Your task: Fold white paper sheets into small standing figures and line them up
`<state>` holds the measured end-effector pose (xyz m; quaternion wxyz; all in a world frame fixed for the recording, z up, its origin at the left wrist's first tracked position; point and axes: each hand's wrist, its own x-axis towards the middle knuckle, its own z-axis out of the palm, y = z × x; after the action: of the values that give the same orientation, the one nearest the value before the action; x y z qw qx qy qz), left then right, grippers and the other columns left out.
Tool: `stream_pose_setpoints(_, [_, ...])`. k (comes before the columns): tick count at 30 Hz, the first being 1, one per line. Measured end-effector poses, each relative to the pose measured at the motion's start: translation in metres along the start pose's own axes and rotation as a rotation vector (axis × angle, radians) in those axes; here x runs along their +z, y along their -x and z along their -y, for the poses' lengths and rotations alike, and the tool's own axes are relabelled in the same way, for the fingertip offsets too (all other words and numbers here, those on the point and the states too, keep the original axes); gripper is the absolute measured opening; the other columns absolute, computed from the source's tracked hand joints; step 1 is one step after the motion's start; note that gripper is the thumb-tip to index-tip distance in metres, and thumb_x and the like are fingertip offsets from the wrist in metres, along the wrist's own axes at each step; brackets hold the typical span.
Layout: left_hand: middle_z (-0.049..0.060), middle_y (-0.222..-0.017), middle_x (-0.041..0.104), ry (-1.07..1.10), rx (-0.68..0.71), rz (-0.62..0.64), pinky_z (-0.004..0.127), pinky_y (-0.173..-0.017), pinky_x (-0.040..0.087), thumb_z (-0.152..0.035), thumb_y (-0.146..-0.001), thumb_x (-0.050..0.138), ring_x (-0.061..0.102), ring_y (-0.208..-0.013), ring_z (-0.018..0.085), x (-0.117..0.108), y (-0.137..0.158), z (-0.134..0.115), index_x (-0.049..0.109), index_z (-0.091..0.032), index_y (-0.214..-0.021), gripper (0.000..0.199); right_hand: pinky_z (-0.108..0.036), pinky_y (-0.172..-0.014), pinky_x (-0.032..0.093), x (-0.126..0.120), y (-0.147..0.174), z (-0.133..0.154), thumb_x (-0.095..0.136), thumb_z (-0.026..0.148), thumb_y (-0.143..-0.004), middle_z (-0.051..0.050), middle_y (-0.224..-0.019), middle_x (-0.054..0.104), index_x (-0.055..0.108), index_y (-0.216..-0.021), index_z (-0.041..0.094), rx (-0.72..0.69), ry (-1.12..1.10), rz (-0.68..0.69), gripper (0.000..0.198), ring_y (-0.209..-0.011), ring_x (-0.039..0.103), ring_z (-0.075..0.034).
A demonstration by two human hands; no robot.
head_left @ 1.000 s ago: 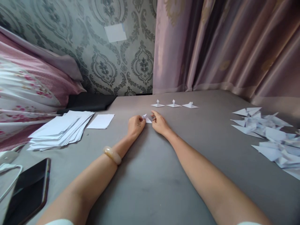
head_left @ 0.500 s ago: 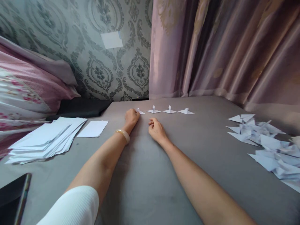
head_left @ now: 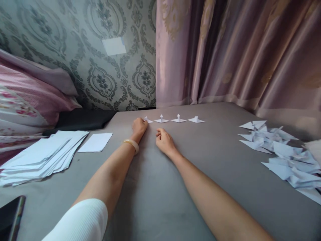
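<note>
My left hand, with a bangle at the wrist, is closed at the far side of the bed-like grey surface. Its fingertips are on the leftmost folded paper piece, partly covering it. Three similar white folded pieces stand in a row to its right: one, another and the last, each a flat diamond with a raised middle. Nearer to me, my right hand hovers or rests just below the row, fingers curled in, with nothing visible in them.
A stack of white paper sheets lies at left, beside a separate sheet. A phone-like dark device is near the left corner. Several folded paper pieces are heaped at right. Curtains and a patterned wall border the far side.
The camera view has turned slightly, so the surroundings sit a little further left. Both hands stay in nearly the same places, the left still at the leftmost folded piece.
</note>
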<state>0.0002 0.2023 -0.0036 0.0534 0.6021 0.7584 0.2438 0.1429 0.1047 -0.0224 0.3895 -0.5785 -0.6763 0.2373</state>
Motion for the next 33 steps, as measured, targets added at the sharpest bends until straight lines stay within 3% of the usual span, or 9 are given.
stream_pose_setpoints(11, [0.017, -0.097, 0.072, 0.228, -0.058, -0.014, 0.038, -0.086, 0.047, -0.04, -0.078, 0.064, 0.064, -0.103, 0.033, 0.003, -0.005, 0.007, 0.07, -0.015, -0.092, 0.03, -0.03, -0.089, 0.048, -0.001, 0.0, 0.0, 0.046, 0.007, -0.077, -0.005, -0.102, 0.069, 0.056, -0.115, 0.02, 0.001, 0.001, -0.008, 0.041, -0.094, 0.065, -0.018])
stream_pose_setpoints(16, [0.009, -0.113, 0.063, 0.425, -0.151, -0.026, 0.041, -0.087, 0.052, -0.037, -0.091, 0.057, 0.062, -0.1, 0.023, -0.009, 0.0, 0.024, 0.061, -0.013, -0.113, 0.032, -0.031, -0.088, 0.049, -0.002, 0.001, -0.001, 0.046, 0.007, -0.076, -0.006, -0.101, 0.07, 0.057, -0.115, 0.019, -0.01, -0.007, -0.01, 0.042, -0.094, 0.065, -0.018])
stream_pose_setpoints(20, [0.009, -0.116, 0.061, 0.537, -0.206, -0.045, 0.04, -0.082, 0.054, -0.034, -0.092, 0.057, 0.062, -0.098, 0.02, -0.039, 0.023, 0.054, 0.057, -0.014, -0.118, 0.033, -0.031, -0.088, 0.049, -0.004, 0.001, -0.003, 0.046, 0.006, -0.076, -0.006, -0.101, 0.07, 0.058, -0.114, 0.018, -0.032, -0.009, -0.016, 0.041, -0.094, 0.065, -0.018])
stream_pose_setpoints(23, [0.006, -0.095, 0.067, 0.563, -0.235, -0.144, 0.03, -0.072, 0.054, -0.029, -0.089, 0.058, 0.064, -0.079, 0.015, -0.074, 0.043, 0.09, 0.063, -0.011, -0.105, 0.025, -0.03, -0.088, 0.048, -0.005, 0.003, -0.004, 0.046, 0.006, -0.075, -0.006, -0.099, 0.07, 0.059, -0.112, 0.018, -0.046, -0.014, -0.02, 0.041, -0.093, 0.065, -0.017])
stream_pose_setpoints(26, [0.005, -0.08, 0.068, 0.529, -0.277, -0.282, 0.025, -0.062, 0.05, -0.027, -0.08, 0.053, 0.061, -0.066, 0.014, -0.11, 0.059, 0.13, 0.065, -0.008, -0.102, 0.032, -0.031, -0.088, 0.049, -0.005, 0.003, -0.006, 0.046, 0.006, -0.074, -0.007, -0.097, 0.07, 0.06, -0.111, 0.018, -0.06, -0.022, -0.02, 0.041, -0.091, 0.065, -0.017])
stream_pose_setpoints(29, [0.008, -0.086, 0.07, 0.454, -0.29, -0.369, 0.026, -0.064, 0.049, -0.029, -0.076, 0.049, 0.063, -0.071, 0.017, -0.134, 0.07, 0.163, 0.065, -0.006, -0.105, 0.04, -0.034, -0.088, 0.048, -0.004, 0.001, -0.008, 0.046, 0.006, -0.073, -0.009, -0.096, 0.07, 0.061, -0.111, 0.015, -0.068, -0.022, -0.028, 0.041, -0.089, 0.065, -0.018])
stream_pose_setpoints(33, [0.011, -0.095, 0.071, 0.351, -0.232, -0.281, 0.028, -0.078, 0.049, -0.03, -0.071, 0.056, 0.066, -0.087, 0.021, -0.137, 0.076, 0.18, 0.068, -0.01, -0.1, 0.038, -0.034, -0.087, 0.049, -0.003, -0.001, -0.009, 0.046, 0.007, -0.072, -0.007, -0.094, 0.07, 0.062, -0.109, 0.017, -0.079, -0.008, -0.039, 0.042, -0.087, 0.065, -0.018])
